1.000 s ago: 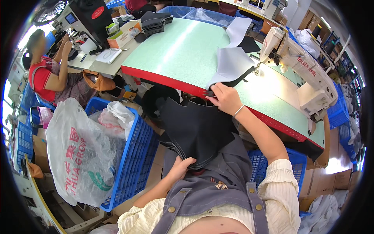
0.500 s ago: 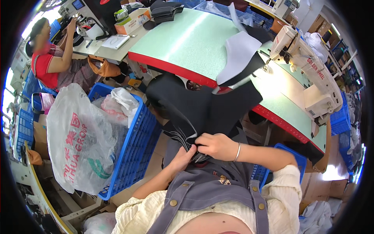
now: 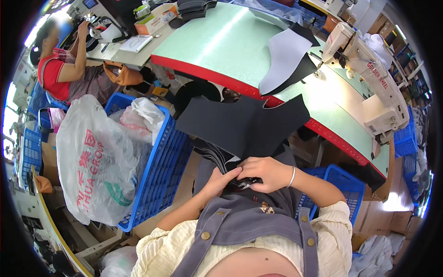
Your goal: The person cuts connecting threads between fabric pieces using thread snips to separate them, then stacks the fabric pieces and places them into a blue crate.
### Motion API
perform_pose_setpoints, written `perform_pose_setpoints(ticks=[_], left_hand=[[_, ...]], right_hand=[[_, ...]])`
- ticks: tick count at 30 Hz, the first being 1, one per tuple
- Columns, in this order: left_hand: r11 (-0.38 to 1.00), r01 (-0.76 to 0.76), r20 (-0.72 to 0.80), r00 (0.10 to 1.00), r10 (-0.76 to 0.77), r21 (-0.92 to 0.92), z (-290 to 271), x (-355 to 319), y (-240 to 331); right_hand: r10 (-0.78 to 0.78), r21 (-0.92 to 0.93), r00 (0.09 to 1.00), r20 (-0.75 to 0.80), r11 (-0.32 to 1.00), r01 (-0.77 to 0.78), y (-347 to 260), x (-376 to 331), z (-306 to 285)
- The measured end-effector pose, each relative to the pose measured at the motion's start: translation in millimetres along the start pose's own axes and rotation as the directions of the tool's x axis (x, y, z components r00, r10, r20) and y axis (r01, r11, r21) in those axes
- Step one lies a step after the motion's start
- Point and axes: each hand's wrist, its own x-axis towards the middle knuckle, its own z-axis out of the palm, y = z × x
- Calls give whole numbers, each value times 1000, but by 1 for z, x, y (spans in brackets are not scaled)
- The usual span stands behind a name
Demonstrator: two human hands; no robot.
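A stack of black cut fabric pieces [image 3: 244, 124] lies over my lap, its top piece spread broad and flat toward the table. My left hand [image 3: 220, 181] is closed on the near edge of the stack, thumb on top. Close beside it, my right hand [image 3: 270, 173] has its fingers curled over the same edge. Under the right fingers a small dark thing with a pointed metal tip [image 3: 245, 186] shows, perhaps thread snips; most of it is hidden. The layered edges of the lower pieces [image 3: 213, 154] fan out left of the hands.
Ahead stands a green-topped table [image 3: 207, 41] with a red edge, bearing grey and black cut pieces [image 3: 284, 57] and a sewing machine [image 3: 364, 78]. A blue crate [image 3: 159, 171] with plastic bags [image 3: 101, 166] is at left, another blue crate [image 3: 344, 189] at right. A co-worker [image 3: 62, 69] sits far left.
The top black piece, raised and folding before, now lies flat across the stack. My hands have shifted slightly right along the near edge, and the metal tip has come into view.
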Motion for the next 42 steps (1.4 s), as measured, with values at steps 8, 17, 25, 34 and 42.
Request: perform_pose_setpoints(ticks=[8, 17, 25, 34, 42], left_hand=[[989, 62, -176, 981, -84, -132, -1, -1, -6], [984, 89, -176, 978, -116, -153, -2, -2, -3], [991, 80, -171, 980, -98, -110, -4, 0, -6], [983, 109, -189, 973, -137, -149, -8, 2, -13], [987, 124, -227, 963, -144, -102, -20, 4, -26]], right_hand=[[292, -602, 893, -342, 662, -447, 33, -1, -39], [595, 260, 791, 141, 749, -609, 11, -53, -100], [74, -633, 842, -535, 625, -457, 67, -1, -100], [-244, -884, 895, -373, 386, -263, 105, 28, -79], [-130, -714, 841, -525, 604, -353, 102, 46, -83]])
